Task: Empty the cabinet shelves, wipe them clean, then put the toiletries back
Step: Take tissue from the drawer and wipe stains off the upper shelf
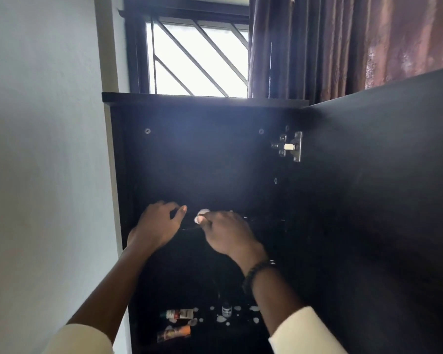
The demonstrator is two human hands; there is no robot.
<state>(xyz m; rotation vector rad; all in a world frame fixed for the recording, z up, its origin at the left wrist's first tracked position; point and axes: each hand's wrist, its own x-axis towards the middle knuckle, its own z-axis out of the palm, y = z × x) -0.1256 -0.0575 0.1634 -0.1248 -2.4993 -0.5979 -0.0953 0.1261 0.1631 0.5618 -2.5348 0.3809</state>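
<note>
Small pale object point(202, 215) in right hand point(228, 233), unidentifiable.

Strong backlight from the window point(200, 60), totally blown out white. It leaves the cabinet point(205, 169) interior nearly black, with a hazy flare across its back panel. Hands look a bit soft and blurry. Wide-angle lens bends the edges, door point(381, 200) included.

Dark cabinet point(205, 162), door open; upper shelf point(261, 221) holds small pale item point(202, 215); toiletries point(179, 314) lie lower down.
</note>
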